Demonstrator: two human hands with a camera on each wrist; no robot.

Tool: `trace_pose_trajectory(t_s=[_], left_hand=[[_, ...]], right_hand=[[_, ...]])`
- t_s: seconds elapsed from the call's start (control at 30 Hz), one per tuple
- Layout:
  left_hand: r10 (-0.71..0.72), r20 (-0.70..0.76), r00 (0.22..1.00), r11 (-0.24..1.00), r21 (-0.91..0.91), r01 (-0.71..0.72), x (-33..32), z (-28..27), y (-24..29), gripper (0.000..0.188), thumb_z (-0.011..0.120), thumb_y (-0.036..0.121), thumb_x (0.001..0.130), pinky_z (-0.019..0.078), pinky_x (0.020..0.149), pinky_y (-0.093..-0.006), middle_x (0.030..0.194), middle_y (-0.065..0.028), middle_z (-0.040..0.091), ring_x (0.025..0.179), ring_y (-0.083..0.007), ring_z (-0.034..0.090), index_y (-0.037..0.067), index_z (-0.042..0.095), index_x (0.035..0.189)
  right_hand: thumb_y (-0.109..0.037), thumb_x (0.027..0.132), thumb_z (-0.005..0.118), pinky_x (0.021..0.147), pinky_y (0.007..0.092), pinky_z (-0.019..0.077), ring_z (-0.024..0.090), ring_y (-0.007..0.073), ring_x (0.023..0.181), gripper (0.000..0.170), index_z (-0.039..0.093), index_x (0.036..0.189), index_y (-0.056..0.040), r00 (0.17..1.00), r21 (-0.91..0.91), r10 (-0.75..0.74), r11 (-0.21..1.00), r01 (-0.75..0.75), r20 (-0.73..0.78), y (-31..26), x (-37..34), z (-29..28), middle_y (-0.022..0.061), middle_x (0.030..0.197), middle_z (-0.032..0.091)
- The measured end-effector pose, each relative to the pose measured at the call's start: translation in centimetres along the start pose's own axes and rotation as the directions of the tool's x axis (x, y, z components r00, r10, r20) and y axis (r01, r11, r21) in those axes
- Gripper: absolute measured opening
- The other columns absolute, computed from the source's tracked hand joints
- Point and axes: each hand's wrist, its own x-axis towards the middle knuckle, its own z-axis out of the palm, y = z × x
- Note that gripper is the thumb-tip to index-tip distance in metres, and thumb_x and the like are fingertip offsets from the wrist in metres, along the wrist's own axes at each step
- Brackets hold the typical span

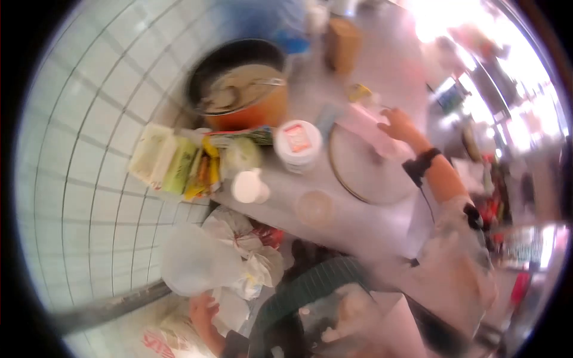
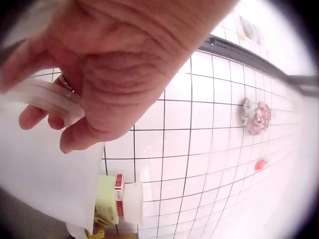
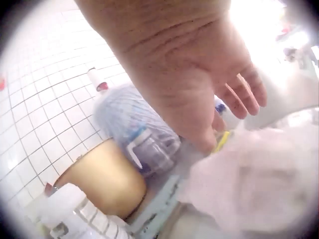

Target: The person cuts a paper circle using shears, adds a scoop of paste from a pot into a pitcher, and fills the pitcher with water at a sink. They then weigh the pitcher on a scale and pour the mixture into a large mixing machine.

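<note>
In the left wrist view, my left hand [image 2: 114, 74] grips the thick rim of a translucent white tub [image 2: 45, 164], fingers around its edge. The head view shows that tub [image 1: 197, 259] beside the tiled wall, above my left hand [image 1: 206, 316]. My right hand [image 1: 406, 130] is over the grey counter at a blurred, pale pink sheet or bag [image 1: 373, 128]. Seen from the right wrist, thumb and index finger of my right hand [image 3: 199, 84] pinch the pink thing [image 3: 254, 184] near its top edge; the other fingers extend. A round board [image 1: 370, 179] lies underneath.
An orange pot [image 1: 256, 110] with pale contents stands near the wall. Around it are a white lidded tub [image 1: 298, 146], a small white container [image 1: 248, 186], food packets [image 1: 206, 173] and a brown box [image 1: 343, 45]. Crumpled plastic bags [image 1: 262, 268] sit below the counter edge.
</note>
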Motion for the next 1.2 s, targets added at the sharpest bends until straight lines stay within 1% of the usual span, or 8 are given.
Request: trace_pose_trajectory(t_s=[0.1,0.2,0.37,0.67,0.77,0.83,1.03,1.2], left_hand=[[0.027,-0.015,1.000,1.000,-0.009,-0.027,0.1,0.5,0.0,0.034,0.062,0.033,0.081,0.0459,0.046,-0.0240,0.076,-0.0082,0.059,0.053,-0.0202,0.057,0.007,0.052,0.101],[0.059,-0.064,0.996,0.998,0.031,-0.058,-1.2,1.1,0.9,0.035,0.061,0.034,0.082,0.0459,0.046,-0.0241,0.077,-0.0082,0.058,0.051,-0.0202,0.056,0.007,0.051,0.102],[0.086,-0.106,0.991,0.994,-0.052,-0.092,-3.3,2.7,1.7,0.034,0.060,0.033,0.082,0.0474,0.050,-0.0262,0.079,-0.0078,0.057,0.054,-0.0199,0.057,0.007,0.053,0.104],[0.065,0.025,0.998,0.991,-0.121,-0.061,-1.8,1.3,-0.3,0.034,0.060,0.033,0.082,0.0484,0.049,-0.0272,0.079,-0.0082,0.060,0.055,-0.0213,0.059,0.006,0.053,0.101],[-0.021,-0.017,1.000,0.993,-0.117,0.019,-1.1,0.2,-1.8,0.036,0.062,0.035,0.080,0.0480,0.046,-0.0269,0.078,-0.0082,0.061,0.053,-0.0213,0.059,0.006,0.052,0.100],[0.007,-0.033,0.999,0.997,-0.082,-0.009,-1.0,-0.5,-1.7,0.039,0.063,0.037,0.079,0.0477,0.045,-0.0260,0.077,-0.0075,0.061,0.052,-0.0200,0.059,0.006,0.052,0.101],[-0.011,-0.137,0.990,0.998,-0.068,0.001,0.2,0.3,-0.8,0.039,0.066,0.031,0.077,0.0427,0.046,-0.0223,0.075,-0.0062,0.061,0.050,-0.0133,0.055,0.004,0.056,0.103],[0.027,-0.093,0.995,0.994,-0.104,-0.036,1.8,-0.1,-1.8,0.039,0.065,0.031,0.078,0.0440,0.045,-0.0230,0.073,-0.0058,0.061,0.051,-0.0140,0.056,0.003,0.056,0.103]], right_hand=[[-0.040,0.081,0.055,0.091,0.0415,0.0404,0.049,0.0344,0.108,0.046,0.055,0.118,-0.0124,0.983,0.082,0.182,0.979,-0.185,0.038,0.2,-4.7,0.4,0.0193,0.113,0.052],[-0.040,0.080,0.055,0.089,0.0420,0.0412,0.050,0.0344,0.106,0.046,0.055,0.117,-0.0132,0.992,0.292,0.123,0.949,-0.120,0.010,-0.2,-7.1,0.2,0.0201,0.111,0.052],[-0.033,0.078,0.055,0.079,0.0443,0.0445,0.056,0.0363,0.093,0.035,0.058,0.095,-0.0026,0.978,0.130,-0.013,0.991,0.041,-0.208,-2.0,-7.0,1.5,0.0208,0.100,0.057],[-0.030,0.081,0.050,0.074,0.0460,0.0455,0.057,0.0386,0.084,0.031,0.056,0.084,0.0001,0.978,0.085,0.011,0.996,0.007,-0.210,0.7,-5.6,3.2,0.0209,0.089,0.060],[-0.033,0.083,0.049,0.072,0.0454,0.0453,0.058,0.0380,0.085,0.033,0.056,0.083,-0.0012,0.959,0.030,-0.032,0.999,0.042,-0.282,1.3,-5.7,-1.2,0.0204,0.088,0.061],[-0.037,0.082,0.050,0.070,0.0445,0.0447,0.058,0.0374,0.083,0.035,0.056,0.084,-0.0018,0.956,0.201,0.043,0.979,0.017,-0.290,0.4,-6.3,-6.2,0.0207,0.086,0.060],[-0.037,0.079,0.054,0.061,0.0386,0.0440,0.060,0.0294,0.066,0.037,0.060,0.082,-0.0009,0.874,0.323,-0.179,0.880,0.348,-0.452,-10.3,-1.6,-18.1,0.0168,0.073,0.061],[-0.041,0.075,0.054,0.070,0.0400,0.0478,0.062,0.0336,0.079,0.041,0.063,0.086,-0.0031,0.839,0.044,-0.389,0.899,0.436,-0.381,-23.0,7.1,-19.3,0.0168,0.083,0.064]])
